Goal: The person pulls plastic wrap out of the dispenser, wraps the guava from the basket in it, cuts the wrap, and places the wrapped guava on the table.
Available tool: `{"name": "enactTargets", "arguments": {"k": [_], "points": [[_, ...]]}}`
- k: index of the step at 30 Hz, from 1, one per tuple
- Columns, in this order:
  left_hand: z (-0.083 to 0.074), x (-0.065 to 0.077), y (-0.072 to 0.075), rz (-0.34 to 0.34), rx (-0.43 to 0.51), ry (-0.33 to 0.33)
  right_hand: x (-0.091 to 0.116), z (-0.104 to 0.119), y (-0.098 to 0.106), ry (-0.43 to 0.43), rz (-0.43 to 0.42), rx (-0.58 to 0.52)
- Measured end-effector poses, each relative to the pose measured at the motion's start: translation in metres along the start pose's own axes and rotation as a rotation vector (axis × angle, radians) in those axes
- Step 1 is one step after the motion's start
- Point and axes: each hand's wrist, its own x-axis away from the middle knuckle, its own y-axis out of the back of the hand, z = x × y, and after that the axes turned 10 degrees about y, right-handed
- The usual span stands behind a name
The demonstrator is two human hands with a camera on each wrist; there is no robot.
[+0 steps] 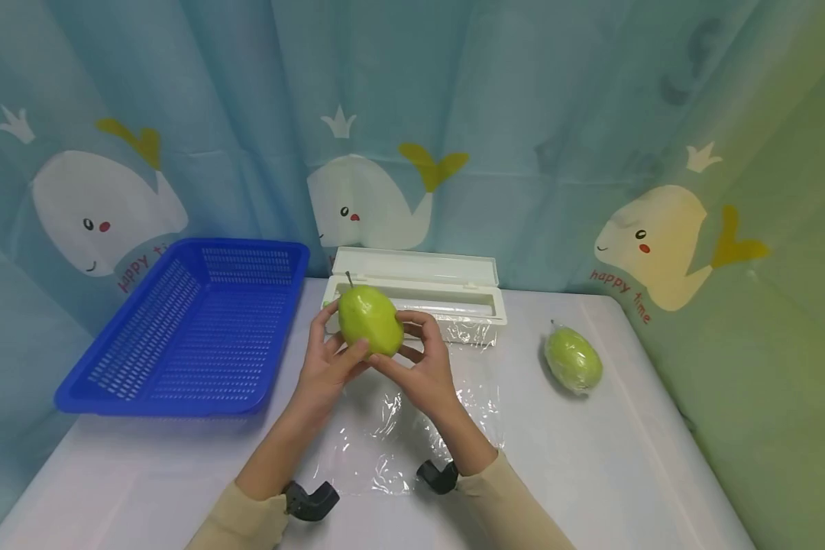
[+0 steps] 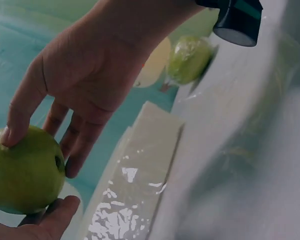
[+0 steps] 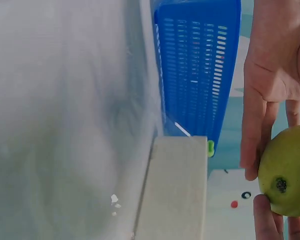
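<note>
Both hands hold a green pear (image 1: 371, 317) up over the table, its stem pointing up in the head view. The left hand (image 1: 321, 370) grips it from the left side and the right hand (image 1: 422, 373) from the right, thumbs at its lower front. In the right wrist view the dark blossom end of the pear (image 3: 290, 172) shows. Below the hands, a sheet of clear plastic film (image 1: 378, 439) lies on the table, running out from the front of a white cling film box (image 1: 491, 312). That box has its lid (image 1: 415, 267) raised and a roll inside.
A blue perforated basket (image 1: 275, 374) stands at the left. On the right lies another pear (image 1: 574, 359) wrapped in clear film. A curtain with whale prints (image 1: 522, 99) hangs behind the white table (image 1: 632, 458). Each wrist wears a black camera (image 1: 312, 502).
</note>
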Motion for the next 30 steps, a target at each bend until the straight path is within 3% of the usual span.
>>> {"name": "enactTargets", "arguments": {"k": [7, 16, 22, 30], "points": [[0.005, -0.005, -0.01, 0.023, -0.072, -0.022, 0.011, -0.01, 0.01, -0.022, -0.046, -0.039], [0.015, -0.01, -0.026, 0.082, -0.119, -0.014, 0.03, -0.045, 0.032, -0.059, -0.114, -0.089], [0.016, -0.011, -0.032, 0.084, -0.157, -0.021, 0.034, -0.043, 0.043, -0.063, -0.103, -0.108], [0.02, -0.008, -0.03, 0.1, -0.21, 0.014, 0.038, -0.041, 0.057, -0.06, -0.02, -0.045]]}}
